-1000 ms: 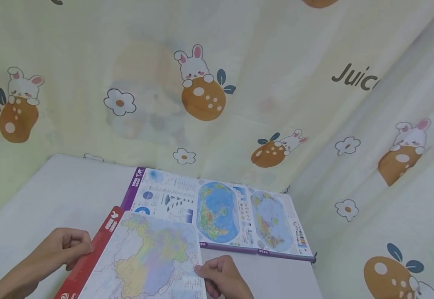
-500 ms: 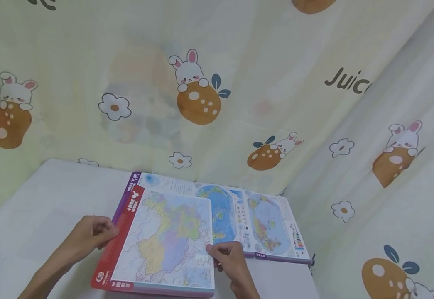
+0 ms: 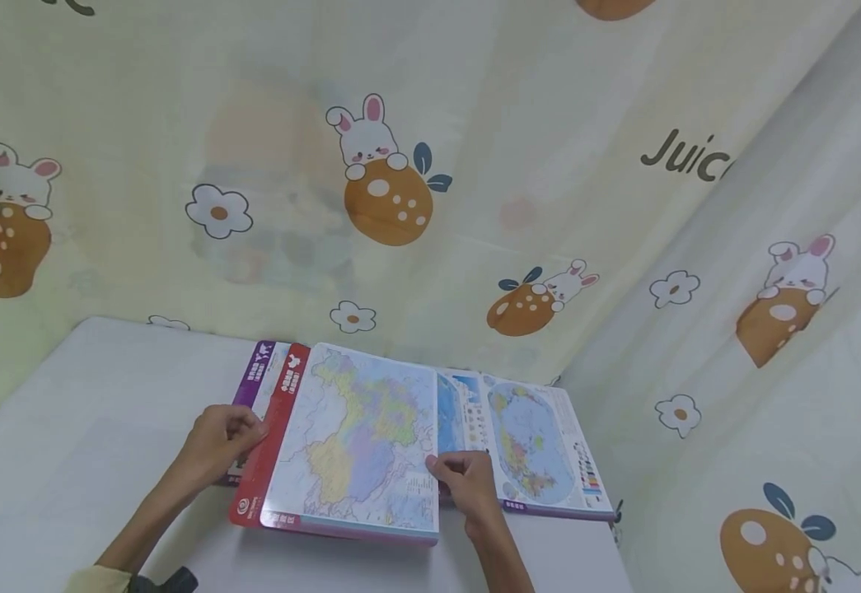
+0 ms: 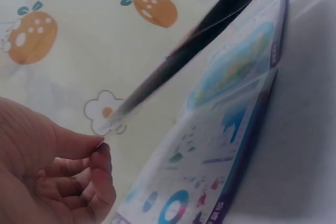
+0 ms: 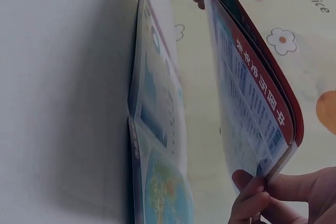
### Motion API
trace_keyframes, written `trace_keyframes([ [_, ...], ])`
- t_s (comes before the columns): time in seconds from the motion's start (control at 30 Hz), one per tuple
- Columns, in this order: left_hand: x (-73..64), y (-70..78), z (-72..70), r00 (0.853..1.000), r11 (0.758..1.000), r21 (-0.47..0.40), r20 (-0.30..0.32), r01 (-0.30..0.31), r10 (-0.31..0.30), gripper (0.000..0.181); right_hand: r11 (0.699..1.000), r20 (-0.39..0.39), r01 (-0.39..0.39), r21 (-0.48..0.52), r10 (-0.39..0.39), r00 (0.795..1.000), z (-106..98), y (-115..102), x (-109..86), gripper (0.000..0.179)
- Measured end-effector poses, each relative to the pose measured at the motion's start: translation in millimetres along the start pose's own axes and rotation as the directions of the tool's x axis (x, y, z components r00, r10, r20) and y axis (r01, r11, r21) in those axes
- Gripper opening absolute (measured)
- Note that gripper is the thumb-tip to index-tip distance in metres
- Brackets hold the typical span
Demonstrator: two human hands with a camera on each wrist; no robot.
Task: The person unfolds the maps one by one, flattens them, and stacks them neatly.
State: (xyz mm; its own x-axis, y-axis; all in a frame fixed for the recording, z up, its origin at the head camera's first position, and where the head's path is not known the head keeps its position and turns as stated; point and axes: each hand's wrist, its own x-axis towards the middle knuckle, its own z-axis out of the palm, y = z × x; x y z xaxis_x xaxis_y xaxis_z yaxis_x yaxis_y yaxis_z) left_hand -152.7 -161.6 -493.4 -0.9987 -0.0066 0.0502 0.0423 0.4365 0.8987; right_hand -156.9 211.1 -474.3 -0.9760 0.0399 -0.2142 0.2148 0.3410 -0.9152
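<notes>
"Head view: a red-edged China map [image 3: 363,445] tilts over the purple-edged world map [image 3: 537,445] lying on the white table [image 3: 126,395], left hand [image 3: 218,441] at its red border, right hand [image 3: 470,484] at the opposite edge!"

"And the left wrist?"

"Thumb meets curled fingers, pinching the China map's edge, world map below and apart!"

"Right wrist?"

"Another tight pinch, near a corner, printed underside and red band on show, bunny-patterned curtain [image 5: 315,61] behind"

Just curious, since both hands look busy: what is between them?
The head view shows a red-edged map between them, pinched by the left hand and right hand.
</notes>
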Motion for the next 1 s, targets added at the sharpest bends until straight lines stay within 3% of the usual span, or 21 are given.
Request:
trace_keyframes([
  [0.27,22.8,-4.0,10.0,1.0,0.999,0.03,-0.024,0.012,-0.011,0.015,1.0,-0.048,-0.001,-0.01,0.0,0.999,1,3,21.9,0.023],
  [0.43,31.9,-10.2,15.7,0.998,0.998,0.039,-0.039,0.04,-0.039,0.017,0.999,-0.039,-0.027,0.034,0.029,0.999,1,9,35.9,0.025],
  [0.77,39.7,-19.2,21.1,0.999,0.999,0.041,-0.041,0.004,-0.002,0.017,0.996,-0.04,-0.066,0.057,0.068,0.997,1,15,49.5,0.027],
  [1.0,43.5,-21.0,26.8,0.998,0.998,0.045,-0.053,0.042,-0.04,0.017,0.997,-0.063,-0.054,0.048,0.057,0.996,3,16,55.8,0.026],
])
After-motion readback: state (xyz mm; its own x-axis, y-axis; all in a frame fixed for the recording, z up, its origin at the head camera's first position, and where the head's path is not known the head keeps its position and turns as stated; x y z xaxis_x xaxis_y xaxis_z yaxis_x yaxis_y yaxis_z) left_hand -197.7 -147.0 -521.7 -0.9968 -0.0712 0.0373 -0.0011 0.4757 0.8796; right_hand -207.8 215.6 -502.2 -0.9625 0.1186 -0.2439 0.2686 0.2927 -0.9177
